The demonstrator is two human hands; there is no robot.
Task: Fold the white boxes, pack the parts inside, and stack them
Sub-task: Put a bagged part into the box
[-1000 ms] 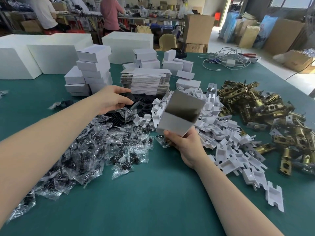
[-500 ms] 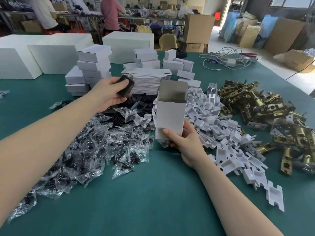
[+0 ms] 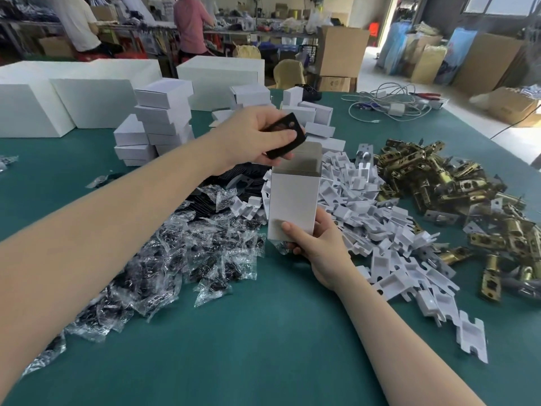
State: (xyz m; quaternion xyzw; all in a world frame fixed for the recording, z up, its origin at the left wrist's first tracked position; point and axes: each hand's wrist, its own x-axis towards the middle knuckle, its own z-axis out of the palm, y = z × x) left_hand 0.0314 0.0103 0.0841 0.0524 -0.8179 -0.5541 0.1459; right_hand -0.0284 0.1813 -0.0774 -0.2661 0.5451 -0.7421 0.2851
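My right hand [image 3: 314,244] grips the bottom of a small white box [image 3: 294,200], held upright with its top open. My left hand [image 3: 257,139] pinches a black metal plate [image 3: 285,136] just above the box's open mouth, at its left edge. A pile of black plates [image 3: 231,177] lies behind the box. Clear bags of dark screws [image 3: 164,259] spread to the left, white plastic inserts [image 3: 389,230] to the right, and brass latches [image 3: 456,194] further right. Stacks of closed white boxes [image 3: 164,118] stand at the back left.
Large white cartons [image 3: 87,98] line the table's far edge. White cables and a charger [image 3: 392,108] lie at the back right. Green table surface [image 3: 263,347] shows in front of me. People work at benches beyond the table.
My left hand lifted a black plate off the pile and carried it right, over the box's mouth. My right hand turned the box upright.
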